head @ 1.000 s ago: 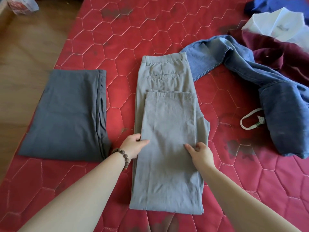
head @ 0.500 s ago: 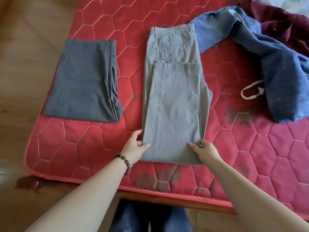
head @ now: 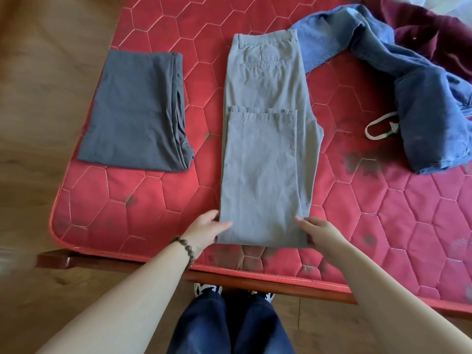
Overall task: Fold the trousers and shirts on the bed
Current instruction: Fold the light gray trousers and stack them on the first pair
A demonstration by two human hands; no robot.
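- Grey trousers (head: 265, 139) are laid lengthwise on the red quilted mattress (head: 158, 200), waistband at the far end, with the leg portion doubled back so that the hems lie across the middle of the garment.
- The near fold of the grey trousers is positioned close to the mattress edge, directly ahead of the person.
- The left hand (head: 205, 232) is placed at the near left corner of the trousers; the thumb is laid on top of the cloth and the edge is pinched, the remaining fingers being hidden beneath the fabric.
- The right hand (head: 320, 233) is placed at the near right corner; the thumb and fingers are closed on the folded edge.
- A beaded bracelet (head: 185, 247) is worn on the left wrist.
- Dark grey trousers (head: 135, 113), already folded into a rectangle, are set to the left of the grey pair, apart from it.
- Blue jeans (head: 424, 106) are left unfolded in a heap at the far right, one leg touching the waistband corner of the grey trousers.
- A maroon garment (head: 429, 29) is partly covered by the jeans at the far right corner.
- A white looped cord (head: 378, 126) is seen just beside the jeans.
- The wooden bed frame (head: 268, 282) is visible below the mattress edge, above a wooden floor (head: 43, 72).
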